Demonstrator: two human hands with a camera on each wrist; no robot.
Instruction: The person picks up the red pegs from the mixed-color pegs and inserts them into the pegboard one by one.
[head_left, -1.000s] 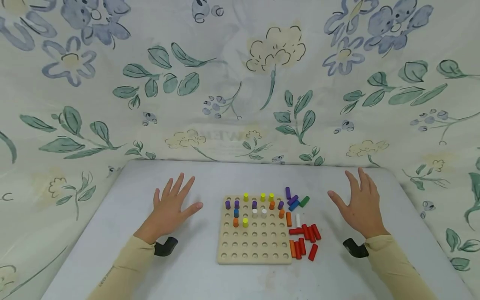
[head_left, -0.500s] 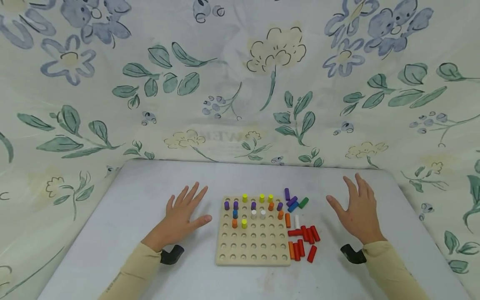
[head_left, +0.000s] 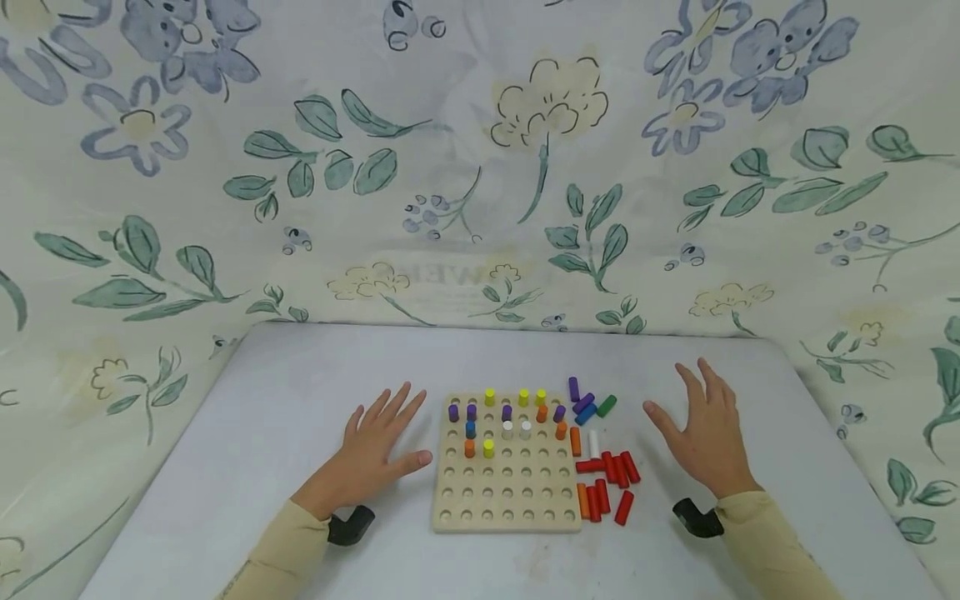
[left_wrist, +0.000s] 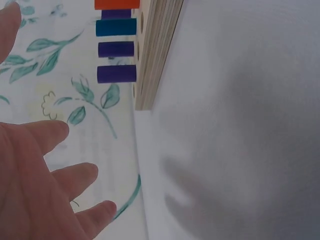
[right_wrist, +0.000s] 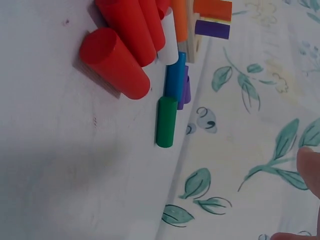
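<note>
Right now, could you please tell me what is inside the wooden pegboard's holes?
In the wooden pegboard stand four yellow pegs, four purple pegs, three orange pegs, two white pegs and one blue peg, all in its four far rows. Their lower ends are hidden inside it.

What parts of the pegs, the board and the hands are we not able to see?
- Head view: the bottom of the standing blue peg, hidden in its hole in the pegboard.
- Left wrist view: part of the left hand, cut off by the picture's edge.
- Right wrist view: most of the right hand, past the right edge.
- Right wrist view: ends of some red pegs, cut off by the top edge.
</note>
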